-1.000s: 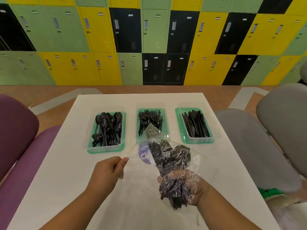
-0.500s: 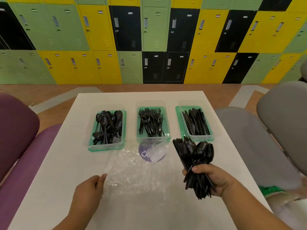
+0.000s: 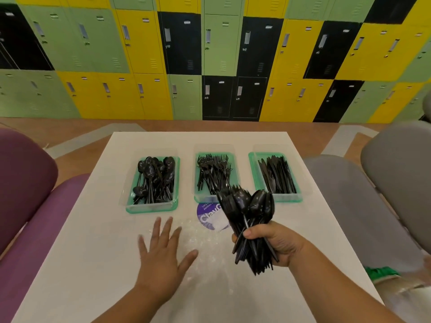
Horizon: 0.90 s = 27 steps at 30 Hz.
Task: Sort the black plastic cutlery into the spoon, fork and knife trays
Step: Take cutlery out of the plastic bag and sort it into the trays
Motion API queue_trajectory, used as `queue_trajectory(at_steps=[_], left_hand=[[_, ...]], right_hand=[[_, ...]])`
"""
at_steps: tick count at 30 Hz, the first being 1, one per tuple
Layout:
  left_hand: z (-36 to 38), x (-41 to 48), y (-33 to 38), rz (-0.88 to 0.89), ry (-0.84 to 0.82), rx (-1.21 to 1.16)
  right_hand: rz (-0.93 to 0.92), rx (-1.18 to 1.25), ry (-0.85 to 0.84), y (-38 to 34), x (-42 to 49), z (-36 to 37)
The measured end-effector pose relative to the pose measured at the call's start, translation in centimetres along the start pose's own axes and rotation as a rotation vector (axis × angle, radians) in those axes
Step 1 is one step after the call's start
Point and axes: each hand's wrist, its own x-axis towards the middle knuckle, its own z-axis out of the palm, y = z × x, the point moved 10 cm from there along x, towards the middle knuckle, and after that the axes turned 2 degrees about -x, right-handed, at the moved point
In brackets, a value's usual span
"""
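While the left hand [image 3: 161, 257] lies flat, the right hand [image 3: 276, 244] grips the cutlery bundle [image 3: 249, 220].

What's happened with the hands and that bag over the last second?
The right hand pulled the cutlery bundle out of the bag, moving right. The left hand let go of the bag and now spreads flat over it. The three trays stayed put.

Communal locker or break room, wall of green, yellow and black metal lockers [image 3: 224, 54] far beyond the hands, white bench [image 3: 93, 241] under them, purple padded seat [image 3: 25, 194] off left, grey padded seats [image 3: 384, 194] off right, brown floor [image 3: 77, 134].
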Motion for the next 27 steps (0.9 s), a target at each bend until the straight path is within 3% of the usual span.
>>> queue_trajectory(at_steps=[2,4,5,7,17,24,27], left_hand=[[-0.7,-0.1,3.3,-0.061,-0.163,-0.556],[-0.5,-1.1,7.1,-0.106,-0.476,-1.088],[-0.7,-1.4,8.5,-0.061,-0.554,-1.229],[-2.0,-1.3,9.2,-0.014,-0.519,-1.383],[-4.7,-1.4,6.5,-0.120,-0.383,-1.562],[-5.3,-2.4,5.1,-0.233,-0.395,-1.697],[-6.1,-2.2,3.8,-0.269,-0.326,-1.699]], right_hand=[[-0.005,-0.022,-0.054,-0.1,0.3,1.9],[-0.007,-0.042,-0.129,-0.2,0.5,4.4],[-0.002,-0.048,-0.167,-0.1,0.6,5.6],[0.036,-0.056,-0.220,0.4,0.9,7.7],[0.218,-0.187,-0.406,1.8,1.5,12.9],[0.269,-0.155,-0.314,3.2,1.8,14.4],[0.257,-0.157,-0.230,3.2,1.9,14.9]])
